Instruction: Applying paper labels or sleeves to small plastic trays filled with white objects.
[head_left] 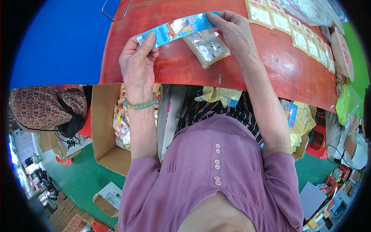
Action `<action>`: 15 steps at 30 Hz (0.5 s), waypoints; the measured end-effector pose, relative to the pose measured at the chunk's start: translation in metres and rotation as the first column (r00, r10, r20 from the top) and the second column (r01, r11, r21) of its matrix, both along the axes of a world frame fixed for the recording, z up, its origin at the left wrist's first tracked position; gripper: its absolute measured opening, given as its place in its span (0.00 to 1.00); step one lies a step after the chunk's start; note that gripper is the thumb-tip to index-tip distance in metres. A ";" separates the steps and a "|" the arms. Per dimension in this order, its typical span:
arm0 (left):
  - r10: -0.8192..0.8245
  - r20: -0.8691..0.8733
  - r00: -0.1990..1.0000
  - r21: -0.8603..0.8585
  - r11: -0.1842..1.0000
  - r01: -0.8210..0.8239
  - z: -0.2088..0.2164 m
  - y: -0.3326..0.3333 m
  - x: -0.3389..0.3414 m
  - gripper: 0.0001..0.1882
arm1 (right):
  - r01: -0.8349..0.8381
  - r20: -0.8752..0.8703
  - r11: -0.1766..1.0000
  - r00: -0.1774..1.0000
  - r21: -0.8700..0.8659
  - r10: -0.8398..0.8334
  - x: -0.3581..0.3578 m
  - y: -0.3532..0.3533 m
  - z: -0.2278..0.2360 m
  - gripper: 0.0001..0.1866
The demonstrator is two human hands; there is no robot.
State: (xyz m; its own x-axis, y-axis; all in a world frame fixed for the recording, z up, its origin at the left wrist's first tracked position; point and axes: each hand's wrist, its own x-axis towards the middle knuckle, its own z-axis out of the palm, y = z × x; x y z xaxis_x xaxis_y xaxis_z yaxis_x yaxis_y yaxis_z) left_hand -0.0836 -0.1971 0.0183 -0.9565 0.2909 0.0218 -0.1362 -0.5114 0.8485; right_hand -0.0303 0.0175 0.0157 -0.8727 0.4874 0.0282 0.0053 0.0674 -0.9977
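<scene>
A long blue printed card strip (pixel 176 30) is stretched between my two hands above the red table. My left hand (pixel 140 58) pinches its left end between thumb and fingers. At the strip's right end, my right hand (pixel 234 33) grips it with thumb and fingers closed. Partly behind the strip lies a clear yellowish plastic box (pixel 208 49) with small white pieces inside. It rests tilted on the table just left of my right wrist, and its far edge is hidden by the strip.
A row of similar plastic boxes (pixel 297 34) runs along the table's far right, by a clear bag of white pieces (pixel 309 9). A blue board (pixel 58 42) covers the left. Below the table edge stand a cardboard box (pixel 106 127) of small packages and a stack of yellow cards (pixel 303 127).
</scene>
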 end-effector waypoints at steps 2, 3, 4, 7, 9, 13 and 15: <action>0.003 -0.007 1.000 0.002 1.000 -0.003 0.000 0.005 0.001 0.07 | 0.000 0.012 1.000 1.000 -0.007 0.000 0.002 0.006 -0.001 0.14; 0.004 -0.006 1.000 -0.002 1.000 -0.004 0.000 0.007 0.001 0.07 | 0.000 -0.003 1.000 1.000 0.012 0.000 0.003 0.010 -0.001 0.14; 0.000 -0.001 1.000 -0.007 1.000 0.000 0.000 0.009 0.001 0.07 | 0.000 -0.018 1.000 1.000 0.031 0.000 0.003 0.013 -0.002 0.14; 0.002 0.025 1.000 -0.041 0.999 -0.001 -0.002 0.022 0.009 0.07 | -0.005 0.022 0.998 1.000 0.070 0.004 0.003 0.029 -0.003 0.15; 0.015 0.044 0.999 -0.072 0.997 -0.012 -0.004 0.029 0.015 0.08 | -0.019 0.099 0.992 0.995 0.126 0.006 0.004 0.042 -0.007 0.15; 0.072 0.003 0.997 -0.199 0.978 -0.070 -0.014 0.034 0.018 0.08 | -0.085 0.180 0.992 0.981 0.088 0.068 0.004 0.044 -0.011 0.18; 0.093 -0.051 0.994 -0.254 0.962 -0.103 -0.016 0.036 0.017 0.08 | -0.101 0.188 0.985 0.979 0.142 0.073 0.001 0.049 -0.018 0.18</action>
